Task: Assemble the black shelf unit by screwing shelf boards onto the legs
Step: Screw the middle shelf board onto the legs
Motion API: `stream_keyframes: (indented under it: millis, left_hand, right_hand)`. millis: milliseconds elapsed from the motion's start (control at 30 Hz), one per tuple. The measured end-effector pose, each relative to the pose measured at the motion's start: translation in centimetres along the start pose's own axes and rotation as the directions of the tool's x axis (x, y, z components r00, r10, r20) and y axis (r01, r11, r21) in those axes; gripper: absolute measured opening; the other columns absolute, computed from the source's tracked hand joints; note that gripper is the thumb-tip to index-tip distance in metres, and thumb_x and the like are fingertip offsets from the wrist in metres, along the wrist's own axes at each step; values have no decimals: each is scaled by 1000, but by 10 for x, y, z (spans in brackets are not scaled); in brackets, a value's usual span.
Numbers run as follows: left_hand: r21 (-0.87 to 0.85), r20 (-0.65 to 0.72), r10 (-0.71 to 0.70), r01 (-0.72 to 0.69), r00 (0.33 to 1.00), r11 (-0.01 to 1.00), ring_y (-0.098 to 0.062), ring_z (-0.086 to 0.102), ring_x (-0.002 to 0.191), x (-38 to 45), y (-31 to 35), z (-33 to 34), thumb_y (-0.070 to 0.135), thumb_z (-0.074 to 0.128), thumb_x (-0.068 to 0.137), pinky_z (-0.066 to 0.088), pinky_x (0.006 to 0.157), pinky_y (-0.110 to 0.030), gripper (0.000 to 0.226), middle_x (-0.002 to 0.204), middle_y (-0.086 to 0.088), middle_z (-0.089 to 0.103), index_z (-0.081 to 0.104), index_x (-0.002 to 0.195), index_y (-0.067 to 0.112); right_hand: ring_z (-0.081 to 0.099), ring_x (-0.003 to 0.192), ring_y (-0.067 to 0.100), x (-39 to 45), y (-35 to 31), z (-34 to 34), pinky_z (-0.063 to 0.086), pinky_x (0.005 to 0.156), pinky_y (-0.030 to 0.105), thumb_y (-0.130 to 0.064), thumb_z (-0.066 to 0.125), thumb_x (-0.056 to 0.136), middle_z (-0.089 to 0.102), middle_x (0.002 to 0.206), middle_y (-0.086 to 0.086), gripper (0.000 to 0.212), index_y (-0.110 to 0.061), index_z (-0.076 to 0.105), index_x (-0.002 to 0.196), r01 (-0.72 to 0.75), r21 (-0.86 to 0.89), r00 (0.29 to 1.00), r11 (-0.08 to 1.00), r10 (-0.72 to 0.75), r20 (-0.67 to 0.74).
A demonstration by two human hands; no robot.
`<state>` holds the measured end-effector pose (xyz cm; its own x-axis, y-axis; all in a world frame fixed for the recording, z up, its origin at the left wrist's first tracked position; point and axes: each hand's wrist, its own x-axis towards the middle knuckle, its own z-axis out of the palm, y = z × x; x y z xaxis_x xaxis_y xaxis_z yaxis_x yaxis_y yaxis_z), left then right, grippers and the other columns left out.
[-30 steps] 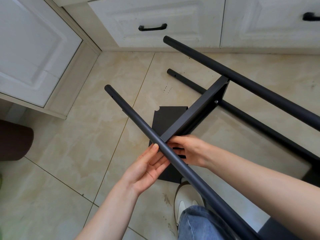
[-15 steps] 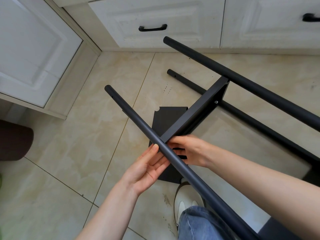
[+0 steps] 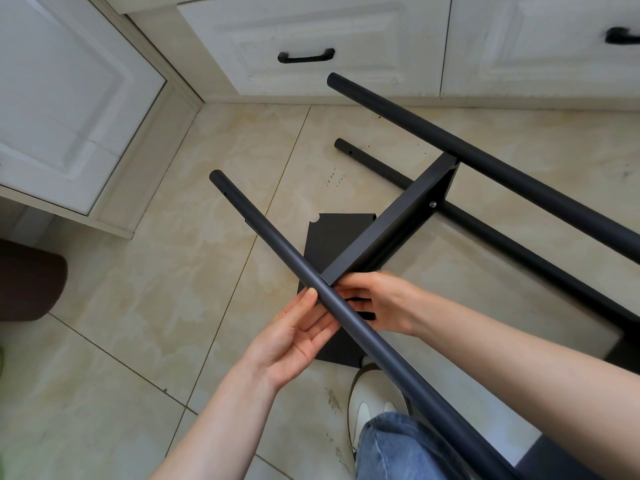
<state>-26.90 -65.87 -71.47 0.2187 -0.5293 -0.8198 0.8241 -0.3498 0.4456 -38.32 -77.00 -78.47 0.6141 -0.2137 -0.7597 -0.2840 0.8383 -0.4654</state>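
Left hand (image 3: 294, 341), fingers straight, steadies the near leg (image 3: 311, 289) at frame centre; right hand (image 3: 377, 303) curls its fingers at the shelf board (image 3: 391, 230) corner behind it, what they pinch hidden. A slipped leg would likely misalign the joint. Open floor (image 3: 138, 341) lies lower left; cabinets (image 3: 311, 39) crowd the top.

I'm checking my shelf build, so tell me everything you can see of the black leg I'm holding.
The near leg is a long, round, matte black tube, metal by its look, with a small hole near its far end. It slants from lower right to upper left above the floor. The shelf board meets it; the left hand supports it and the right hand works beside it.
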Motion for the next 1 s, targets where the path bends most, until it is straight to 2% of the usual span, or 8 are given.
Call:
stream_keyframes:
  millis: [100,233,500,700,800,1000]
  left_hand:
    - [0,1,0,0,1000,1000,-34,75,96,0,0,0,10,67,78,63,77,-41,37,112,-26,72,66,115,3]
    - [0,0,-2,2,1000,1000,-33,76,95,0,0,0,10,67,77,63,77,-41,36,111,-26,72,67,113,3]
    - [13,0,0,0,1000,1000,-33,75,95,0,0,0,11,67,78,64,76,-41,37,112,-26,72,66,115,3]
    - [11,1,-1,1,1000,1000,-33,75,96,0,0,1,11,67,79,63,78,-41,36,112,-26,72,67,114,3]
    - [14,2,0,0,1000,1000,-33,76,95,1,0,0,11,66,78,63,78,-41,35,111,-26,72,67,113,3]
    - [11,6,1,-1,1000,1000,-33,76,95,2,0,-1,11,66,78,64,77,-41,40,112,-26,72,66,117,3]
  right_hand:
    - [64,100,21,0,-1,3,48,96,38,-31,72,83,72,114,7,32,-13,73,110,13,-3,1000,1000,-13,8]
    - [62,100,20,-2,-3,3,46,98,39,-31,69,84,71,115,6,31,-14,74,109,20,18,1000,1000,-21,19]
    - [59,98,19,0,-1,-2,45,97,37,-26,69,80,74,96,0,16,-20,75,94,-9,12,1000,1000,9,18]
    - [62,100,20,1,0,3,46,99,40,-32,73,80,73,111,6,36,-13,73,111,20,-13,1000,1000,-20,-8]
    - [62,99,20,0,-1,4,47,94,37,-32,71,82,73,109,4,32,-14,74,108,20,5,1000,1000,-20,2]
    - [58,98,19,-2,-2,-2,45,97,37,-26,67,81,73,94,-1,12,-21,74,89,0,34,1000,999,-1,30]
